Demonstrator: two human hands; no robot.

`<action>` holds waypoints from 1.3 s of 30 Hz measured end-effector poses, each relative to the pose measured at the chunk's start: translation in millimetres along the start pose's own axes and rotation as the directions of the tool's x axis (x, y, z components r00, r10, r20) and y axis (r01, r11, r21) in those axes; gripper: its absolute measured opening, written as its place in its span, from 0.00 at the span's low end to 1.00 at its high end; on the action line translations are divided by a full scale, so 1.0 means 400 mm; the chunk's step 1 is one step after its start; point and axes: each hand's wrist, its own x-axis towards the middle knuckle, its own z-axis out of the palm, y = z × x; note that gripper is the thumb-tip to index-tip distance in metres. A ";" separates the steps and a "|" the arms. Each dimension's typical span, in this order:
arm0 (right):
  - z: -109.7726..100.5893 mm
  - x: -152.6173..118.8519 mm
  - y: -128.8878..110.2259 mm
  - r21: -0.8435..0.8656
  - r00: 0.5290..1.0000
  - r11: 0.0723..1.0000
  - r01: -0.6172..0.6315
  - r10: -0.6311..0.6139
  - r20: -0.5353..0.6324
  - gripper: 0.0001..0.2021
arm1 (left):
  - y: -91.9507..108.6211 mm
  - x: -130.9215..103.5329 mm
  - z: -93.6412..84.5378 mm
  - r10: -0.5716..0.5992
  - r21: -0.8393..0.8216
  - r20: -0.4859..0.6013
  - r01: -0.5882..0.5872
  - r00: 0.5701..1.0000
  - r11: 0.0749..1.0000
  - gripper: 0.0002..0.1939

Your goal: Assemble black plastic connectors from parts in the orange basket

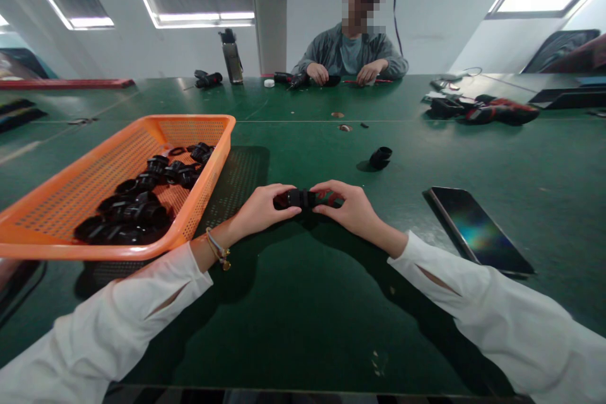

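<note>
Between my hands is a black plastic pipe fitting (304, 198), held roughly level just above the green table (303, 315). The fingers and thumb of my left hand (265, 207) close around its left end. My right hand (349, 207) grips the right end, fingers on top and thumb on the near side. Whether it is one piece or two pieces joined, I cannot tell. A short black tubular piece (380, 158) lies by itself beyond my right hand. To my left, an orange plastic basket (218, 170) contains several black fittings (137, 211).
A phone (478, 227) lies right of my right hand. Across the table a person (353, 53) works with both hands near small dark parts. A bottle (231, 57) and a dark tool (207, 79) stand at the far side. A red-and-black item (502, 110) rests far right.
</note>
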 end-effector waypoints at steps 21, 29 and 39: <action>0.001 0.001 0.004 -0.002 0.999 0.999 -0.034 0.034 0.004 0.12 | -0.004 -0.002 0.000 0.002 0.020 -0.008 -0.002 1.000 1.000 0.17; 0.003 0.002 0.005 -0.003 0.999 0.999 -0.040 0.040 0.002 0.12 | -0.003 0.000 0.002 0.000 0.032 -0.011 0.001 1.000 0.999 0.17; 0.004 0.004 0.004 -0.015 0.998 0.998 -0.061 0.061 0.017 0.13 | 0.000 0.001 -0.001 -0.013 0.037 -0.004 0.014 1.000 0.999 0.17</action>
